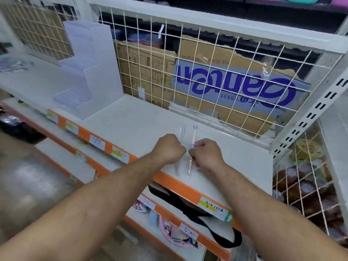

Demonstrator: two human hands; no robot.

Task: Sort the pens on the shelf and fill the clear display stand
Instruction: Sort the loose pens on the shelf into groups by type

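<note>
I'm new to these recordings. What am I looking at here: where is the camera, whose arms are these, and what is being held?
There is no machine here. A person works with bare hands, and the one picture comes from a wide-angle camera worn on the head. It looks forward and down, so both arms reach in from the bottom edge. The left hand grips a pale pen. The right hand grips a blue-topped pen. Both hands are at the front of the white shelf, near its orange edge strip. I cannot tell whether the pens touch the shelf. Further left stands the clear display stand, stepped in tiers, and no pens show in it. Behind the shelf is a wire grid with cardboard behind it.
</note>
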